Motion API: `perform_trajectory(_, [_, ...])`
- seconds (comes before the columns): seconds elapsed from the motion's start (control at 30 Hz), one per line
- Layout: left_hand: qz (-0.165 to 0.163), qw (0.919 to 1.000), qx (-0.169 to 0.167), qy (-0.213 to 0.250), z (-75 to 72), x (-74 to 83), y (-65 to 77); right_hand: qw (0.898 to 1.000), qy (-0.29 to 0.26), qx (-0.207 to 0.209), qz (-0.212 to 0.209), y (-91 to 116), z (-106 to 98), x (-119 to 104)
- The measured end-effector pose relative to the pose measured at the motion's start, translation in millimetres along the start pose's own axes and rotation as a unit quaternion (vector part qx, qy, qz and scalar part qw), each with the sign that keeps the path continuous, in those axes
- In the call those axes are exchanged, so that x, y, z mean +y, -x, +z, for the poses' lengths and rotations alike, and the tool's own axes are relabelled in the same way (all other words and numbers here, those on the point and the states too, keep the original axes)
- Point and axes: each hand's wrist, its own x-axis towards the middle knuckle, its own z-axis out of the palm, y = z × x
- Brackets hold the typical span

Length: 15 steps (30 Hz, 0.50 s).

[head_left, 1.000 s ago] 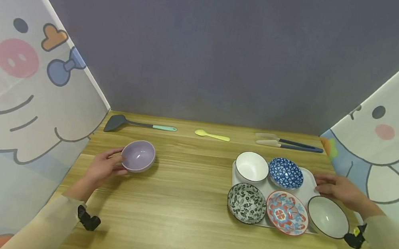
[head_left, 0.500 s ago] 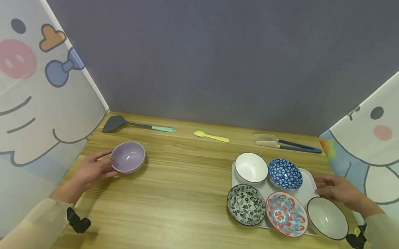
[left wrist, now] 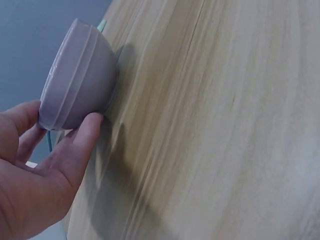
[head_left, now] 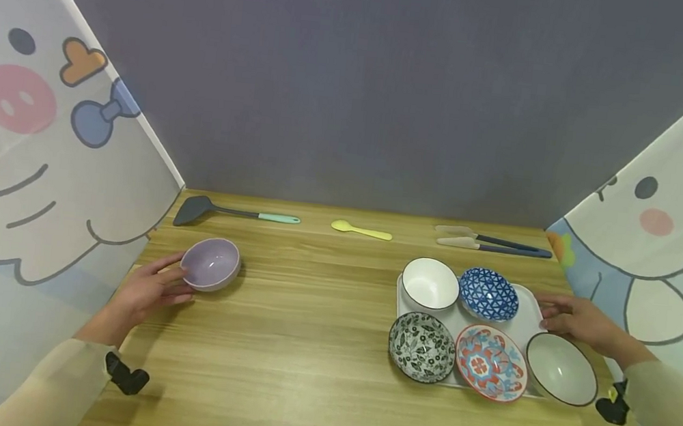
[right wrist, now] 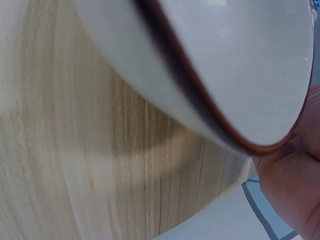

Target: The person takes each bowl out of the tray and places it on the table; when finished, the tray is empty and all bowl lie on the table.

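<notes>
At the left of the table in the head view, my left hand (head_left: 147, 290) pinches the near side of a purple bowl (head_left: 211, 264). The left wrist view shows its fingers at the rim and a fingertip against the outside of the bowl (left wrist: 82, 75), which is tilted to that camera. My right hand (head_left: 586, 326) grips the right edge of a white tray (head_left: 531, 310); its fingertips are partly hidden. The tray bears a white bowl (head_left: 431, 284), a blue patterned bowl (head_left: 489, 294), a black floral bowl (head_left: 422, 347), a red patterned bowl (head_left: 491, 362) and a dark-rimmed pale bowl (head_left: 561, 369).
Along the back of the wooden table (head_left: 304, 346) lie a spatula (head_left: 236, 213), a yellow spoon (head_left: 361, 230) and tongs (head_left: 496, 243). A grey wall (head_left: 353, 91) stands behind, with cartoon-printed panels on both sides. The pale bowl is close to the right wrist.
My left hand and the purple bowl have shifted left, more slowly in the last half second. The right hand, the tray and its bowls stay put.
</notes>
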Motion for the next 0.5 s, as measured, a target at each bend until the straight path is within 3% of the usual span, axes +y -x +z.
perform_trajectory(0.5, [0.009, 0.9940, -0.104, 0.033, -15.2, 7.2, 4.2, 1.000, 0.011, 0.010, 0.017, 0.1, 2.7, -2.5])
